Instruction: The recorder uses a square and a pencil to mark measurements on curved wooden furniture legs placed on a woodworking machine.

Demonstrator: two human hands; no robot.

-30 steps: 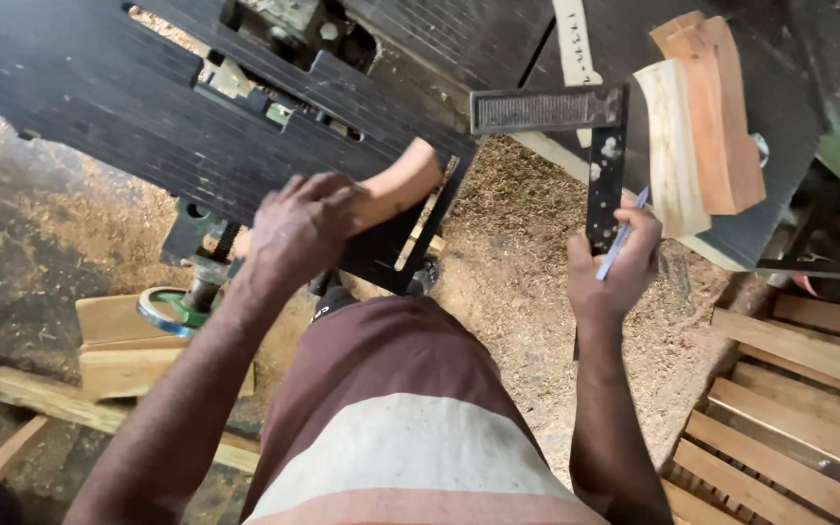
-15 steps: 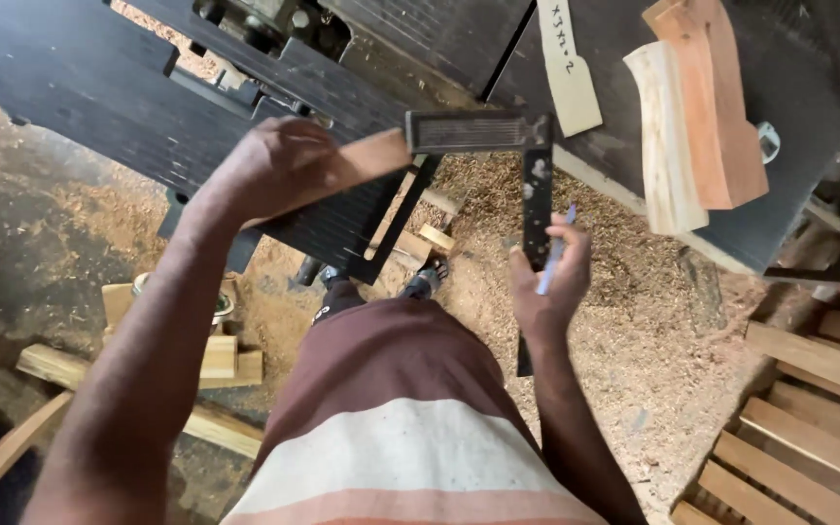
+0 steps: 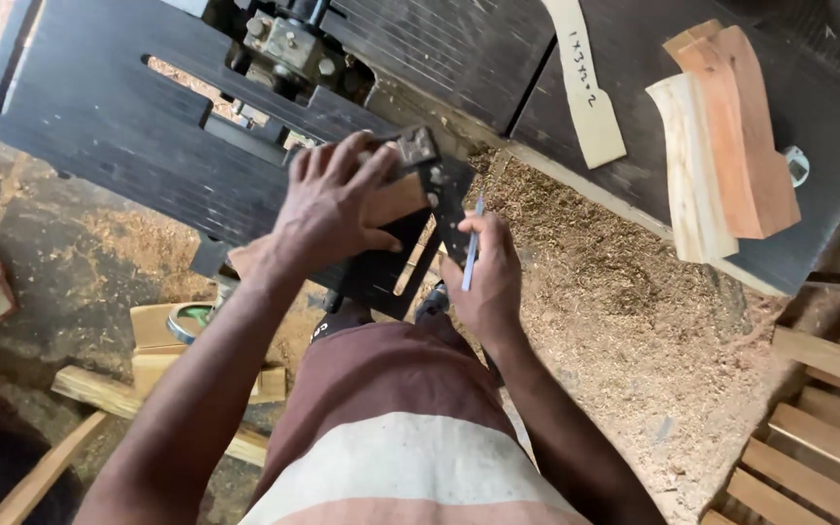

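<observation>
Black machine table (image 3: 128,146), sawdust floor (image 3: 624,292), left hand (image 3: 332,209) pressing wood block (image 3: 396,199), right hand (image 3: 488,277) gripping pencil (image 3: 472,248)

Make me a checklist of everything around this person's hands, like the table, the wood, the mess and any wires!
Surface: dark slotted machine table, dusty.
Job's things: wood piece under the left hand; dark metal square set against it; blue pencil in the right hand.
Clutter: curved wood pieces stacked on the table; pale wooden strip with writing.
Grippers: left hand presses the wood piece flat; right hand grips the pencil beside the square.
Cables: nothing seen.
Surroundings: sawdust on the floor, wood slats at right, wood offcuts at left.
</observation>
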